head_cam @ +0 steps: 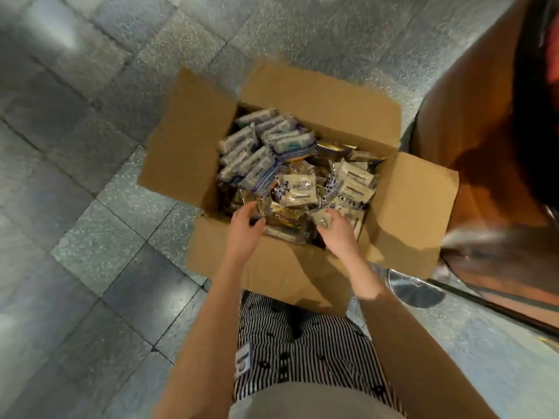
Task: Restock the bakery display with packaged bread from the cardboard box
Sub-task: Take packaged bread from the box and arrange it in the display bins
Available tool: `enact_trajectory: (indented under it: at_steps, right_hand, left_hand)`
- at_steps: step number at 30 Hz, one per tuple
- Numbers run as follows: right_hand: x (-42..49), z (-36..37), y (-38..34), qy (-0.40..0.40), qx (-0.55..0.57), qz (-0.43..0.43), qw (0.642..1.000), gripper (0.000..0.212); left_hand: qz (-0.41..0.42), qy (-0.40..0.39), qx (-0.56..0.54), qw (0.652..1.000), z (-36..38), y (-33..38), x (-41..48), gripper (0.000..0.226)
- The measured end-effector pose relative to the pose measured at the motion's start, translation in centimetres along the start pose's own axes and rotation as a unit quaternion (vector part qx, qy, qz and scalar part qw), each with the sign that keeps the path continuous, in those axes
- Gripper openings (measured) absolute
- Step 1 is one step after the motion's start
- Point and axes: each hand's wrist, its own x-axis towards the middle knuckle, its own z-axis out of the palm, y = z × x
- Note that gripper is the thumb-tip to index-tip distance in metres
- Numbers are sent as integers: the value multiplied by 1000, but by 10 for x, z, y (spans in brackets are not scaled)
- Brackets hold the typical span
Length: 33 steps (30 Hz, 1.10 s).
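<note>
An open cardboard box (pixel 417 207) stands on the floor below me, its four flaps spread outward. It is full of packaged bread: several blue-and-white packs (pixel 257 152) at the far left, cream-labelled packs (pixel 299 189) in the middle and right, gold-wrapped packs (pixel 281 219) at the near side. My left hand (pixel 243 229) reaches into the near left corner, fingers curled over the gold packs. My right hand (pixel 335 228) pinches the crinkled edge of a clear-wrapped pack (pixel 322 217) at the near right.
Grey stone floor tiles (pixel 90 176) surround the box on the left and far side. A brown wooden display base (pixel 472 116) rises at the right, with a shiny metal foot (pixel 414 290) beside the box's near right flap.
</note>
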Motion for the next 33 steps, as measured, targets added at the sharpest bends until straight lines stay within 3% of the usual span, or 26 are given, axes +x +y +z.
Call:
enact_trajectory:
  at_steps: [15, 19, 22, 26, 30, 33]
  right_hand:
    - [131, 60, -23, 22, 48, 55, 997, 72]
    - [164, 75, -25, 53, 49, 59, 996, 81]
    - [175, 85, -23, 31, 32, 69, 997, 91]
    - [181, 88, -22, 24, 38, 94, 995, 100]
    - [177, 85, -20, 48, -16, 81, 995, 94]
    - [165, 87, -19, 54, 10, 68, 996, 80]
  left_hand:
    - [-149, -73, -109, 980, 9, -25, 180, 63]
    - [-156, -81, -131, 976, 15, -41, 206, 49]
    - [-168, -94, -152, 969, 18, -45, 211, 38]
    - [-245, -118, -234, 934, 19, -44, 210, 24]
    - [-289, -130, -343, 884, 21, -50, 208, 30]
    - [-293, -102, -413, 856, 23, -49, 205, 41]
